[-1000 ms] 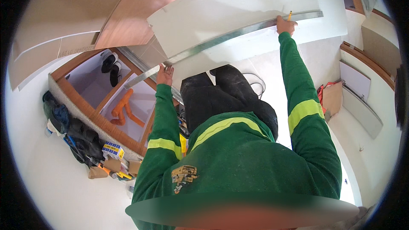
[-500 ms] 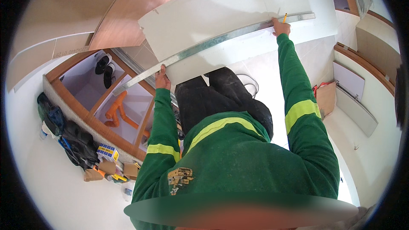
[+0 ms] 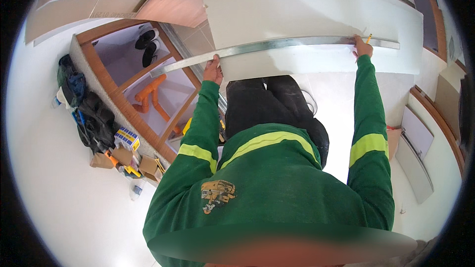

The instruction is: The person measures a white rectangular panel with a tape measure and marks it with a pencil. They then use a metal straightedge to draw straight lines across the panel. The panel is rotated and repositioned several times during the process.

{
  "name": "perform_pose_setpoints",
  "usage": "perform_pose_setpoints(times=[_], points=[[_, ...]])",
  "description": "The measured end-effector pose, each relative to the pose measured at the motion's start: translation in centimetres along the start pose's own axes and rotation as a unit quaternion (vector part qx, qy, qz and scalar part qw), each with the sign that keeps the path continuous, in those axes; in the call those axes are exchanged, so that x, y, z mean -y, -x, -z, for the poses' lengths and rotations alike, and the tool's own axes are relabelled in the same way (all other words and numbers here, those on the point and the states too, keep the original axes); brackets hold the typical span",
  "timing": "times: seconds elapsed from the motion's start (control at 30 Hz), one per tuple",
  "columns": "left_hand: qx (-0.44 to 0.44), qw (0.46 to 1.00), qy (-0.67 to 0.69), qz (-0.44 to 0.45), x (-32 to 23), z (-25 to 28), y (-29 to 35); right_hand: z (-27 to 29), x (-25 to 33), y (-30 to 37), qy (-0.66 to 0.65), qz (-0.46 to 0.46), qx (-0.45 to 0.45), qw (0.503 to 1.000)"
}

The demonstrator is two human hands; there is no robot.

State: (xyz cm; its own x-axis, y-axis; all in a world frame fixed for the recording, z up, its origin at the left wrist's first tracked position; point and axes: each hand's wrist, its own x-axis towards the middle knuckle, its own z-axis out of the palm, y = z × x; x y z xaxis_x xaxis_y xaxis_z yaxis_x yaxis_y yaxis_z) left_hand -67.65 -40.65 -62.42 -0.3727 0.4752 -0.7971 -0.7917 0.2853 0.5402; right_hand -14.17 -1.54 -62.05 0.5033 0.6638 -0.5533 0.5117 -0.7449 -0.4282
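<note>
across white board | metal strip | at left: wood-framed cabinet, orange pipe

Right hand gripping metal strip, probably pencil too.

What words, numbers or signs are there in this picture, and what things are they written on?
I don't copy out printing, but here's where it is:
Brown panel, top left: a faint row of dark characters near its edge.
Blue, white and yellow box: printing, too small to read.
Green sweatshirt: a printed picture; any lettering is too small to read.
Metal straightedge and yellow pencil: no lettering shows.
</note>
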Motion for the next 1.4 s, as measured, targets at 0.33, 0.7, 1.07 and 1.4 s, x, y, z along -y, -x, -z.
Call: perform_pose_setpoints(times=[0.33,0.7,1.07,1.4], points=[[0.021,1.000,-0.012,0.017,-1.3,-1.6,0.1,0.1,0.3,0.6,-0.023,0.001,-0.004,1.000],[0.033,0.999,-0.002,0.017,-1.5,-1.7,-0.4,0.0,0.2,0.5,-0.040,0.010,0.010,0.999],[0.005,0.999,-0.018,0.027,-1.1,-0.8,-1.2,-0.2,-0.9,-1.1,-0.011,0.016,0.005,1.000],[-0.011,0.999,-0.035,0.005,-1.2,-2.8,-0.8,-0.4,-0.8,-1.0,-0.008,-0.005,-0.017,1.000]])
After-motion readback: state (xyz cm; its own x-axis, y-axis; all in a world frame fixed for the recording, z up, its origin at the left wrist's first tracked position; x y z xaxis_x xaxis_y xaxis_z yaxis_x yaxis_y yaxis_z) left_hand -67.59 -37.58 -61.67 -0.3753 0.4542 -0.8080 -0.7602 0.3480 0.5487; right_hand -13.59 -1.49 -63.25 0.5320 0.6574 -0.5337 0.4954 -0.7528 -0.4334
